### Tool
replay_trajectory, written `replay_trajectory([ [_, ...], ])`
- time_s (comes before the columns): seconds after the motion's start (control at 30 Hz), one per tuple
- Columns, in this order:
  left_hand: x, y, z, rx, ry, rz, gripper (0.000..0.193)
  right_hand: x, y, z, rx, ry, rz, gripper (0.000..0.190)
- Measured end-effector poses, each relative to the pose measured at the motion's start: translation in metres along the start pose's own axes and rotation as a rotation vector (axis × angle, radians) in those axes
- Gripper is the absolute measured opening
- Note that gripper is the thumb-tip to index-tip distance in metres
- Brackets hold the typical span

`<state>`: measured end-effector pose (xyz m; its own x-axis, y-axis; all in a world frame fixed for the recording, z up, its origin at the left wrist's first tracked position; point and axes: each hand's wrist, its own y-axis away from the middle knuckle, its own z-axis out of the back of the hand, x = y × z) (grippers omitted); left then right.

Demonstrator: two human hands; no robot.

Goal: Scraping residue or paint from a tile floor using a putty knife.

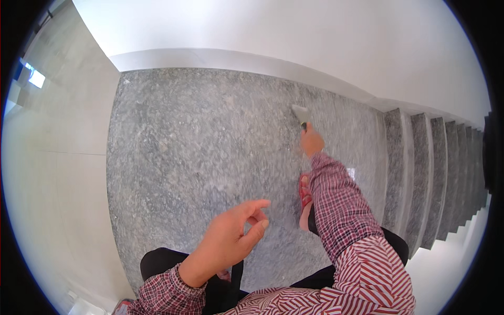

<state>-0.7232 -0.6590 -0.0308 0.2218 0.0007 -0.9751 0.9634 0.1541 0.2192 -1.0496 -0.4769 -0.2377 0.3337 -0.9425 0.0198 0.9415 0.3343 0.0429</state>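
Note:
Stretched out over the speckled grey stone floor (189,138), my right hand (313,141) grips the dark handle of a scraper (301,114). The scraper's wide, light blade points away from me, at or close to the floor; whether it touches cannot be told. My left hand (232,232) hangs over the floor near my knees, its fingers apart and curled, with nothing in it. Checked sleeves cover both forearms. A red shoe (304,191) stands on the floor beside my right forearm.
Grey stone stairs (419,177) adjoin the floor's right side. A white wall (275,27) with a pale skirting (236,59) runs along the far edge. Smooth beige flooring (71,157) lies to the left. Part of another shoe (123,306) shows at the bottom left.

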Motion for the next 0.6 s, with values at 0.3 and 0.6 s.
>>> replay_trajectory([
  [0.3,0.029,-0.028,0.016,-0.077,-0.104,0.034,0.033,0.044,0.206,0.002,0.276,-0.12,-0.029,0.041],
  [0.6,0.036,-0.044,0.025,-0.133,0.004,0.017,0.033,0.017,0.125,0.009,0.161,-0.163,-0.015,0.04],
])
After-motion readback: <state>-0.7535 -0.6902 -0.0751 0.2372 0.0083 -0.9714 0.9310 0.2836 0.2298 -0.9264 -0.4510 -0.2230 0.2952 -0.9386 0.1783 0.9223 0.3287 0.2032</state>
